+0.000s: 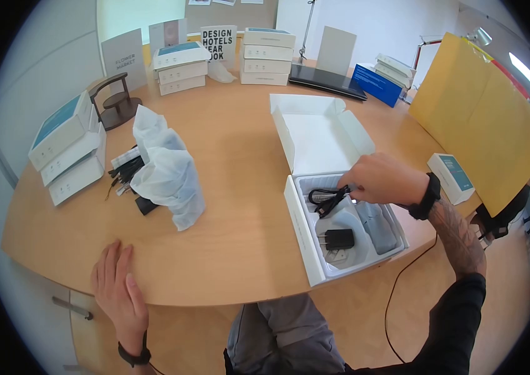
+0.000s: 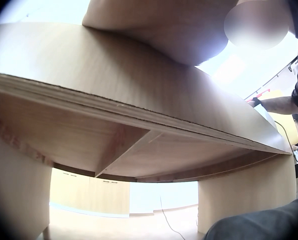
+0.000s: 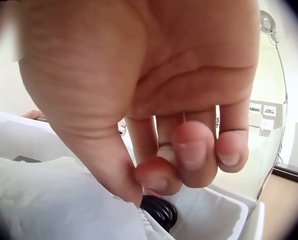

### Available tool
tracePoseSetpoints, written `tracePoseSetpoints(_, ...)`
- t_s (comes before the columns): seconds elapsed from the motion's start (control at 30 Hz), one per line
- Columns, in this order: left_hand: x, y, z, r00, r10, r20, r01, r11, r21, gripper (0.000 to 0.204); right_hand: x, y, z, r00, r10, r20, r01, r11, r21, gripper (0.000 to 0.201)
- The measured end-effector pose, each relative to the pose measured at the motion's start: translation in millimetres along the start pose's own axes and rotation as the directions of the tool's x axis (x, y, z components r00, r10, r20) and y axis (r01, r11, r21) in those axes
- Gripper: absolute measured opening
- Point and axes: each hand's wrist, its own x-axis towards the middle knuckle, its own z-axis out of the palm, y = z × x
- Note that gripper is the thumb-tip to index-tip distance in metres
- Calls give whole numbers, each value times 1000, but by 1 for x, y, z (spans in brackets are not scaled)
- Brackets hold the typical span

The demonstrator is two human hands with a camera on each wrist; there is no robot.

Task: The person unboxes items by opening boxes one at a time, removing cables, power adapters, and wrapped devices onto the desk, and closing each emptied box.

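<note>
My right hand (image 1: 382, 179) reaches into an open white box (image 1: 305, 250) with its fingers curled. Thumb and index finger pinch one end of a coiled black cable (image 1: 327, 203), whose loops show just under the fingertips in the right wrist view. Below the cable, a black plug adapter (image 1: 340, 239) lies in the moulded white tray (image 1: 365, 267). A grey wrapped item (image 1: 377, 228) fills the tray's right compartment. My left hand (image 1: 115, 284) rests on the table's near edge, fingers straight; the left wrist view shows mostly the table edge and its underside.
A crumpled white bag (image 1: 168, 172) stands left of centre, beside black cables (image 1: 127, 167). White boxes are stacked at left (image 1: 71, 150), behind, and right. A small wooden chair model (image 1: 118, 109), a black laptop (image 1: 327, 82) and a large yellow envelope (image 1: 477, 119) surround the work area.
</note>
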Motion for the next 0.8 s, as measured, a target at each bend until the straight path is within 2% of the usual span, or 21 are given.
tracePoseSetpoints(0.1,0,-1,1,1000,10,-11,-10,1000,-7,45,4,4,9,999,-17,-47,16,1000,-16,19)
tracePoseSetpoints(0.33,0,-2,1,997,43,-57,-42,999,11,44,10,4,12,998,-66,-21,65,998,-6,22)
tracePoseSetpoints(0.43,1,-1,1,997,43,-66,-43,999,-8,43,6,4,8,994,-77,-78,75,997,-30,21)
tracePoseSetpoints(0.53,0,0,-1,997,42,-63,-43,999,-10,43,-1,7,2,989,-33,-146,26,999,-45,20)
tracePoseSetpoints(0.6,1,0,-2,997,49,-67,-50,999,-3,43,-8,10,-3,957,-12,-289,8,1000,-16,19)
tracePoseSetpoints(0.63,1,1,-3,998,39,-52,-40,999,-14,40,-12,8,-7,954,-11,-300,7,1000,-15,19)
tracePoseSetpoints(0.7,-2,6,-4,998,31,-47,-32,999,-21,38,-22,-2,-21,929,72,-362,-56,997,54,18)
tracePoseSetpoints(0.73,-4,9,-4,996,-14,-85,2,991,-134,36,-27,-6,-23,926,67,-372,-52,997,51,18)
tracePoseSetpoints(0.77,-4,11,-5,991,-61,-121,30,969,-246,36,-31,-12,-22,894,47,-445,-28,998,49,17)
tracePoseSetpoints(0.8,-3,19,-12,989,-62,-136,29,971,-237,36,-34,-19,-22,856,24,-516,-2,999,44,16)
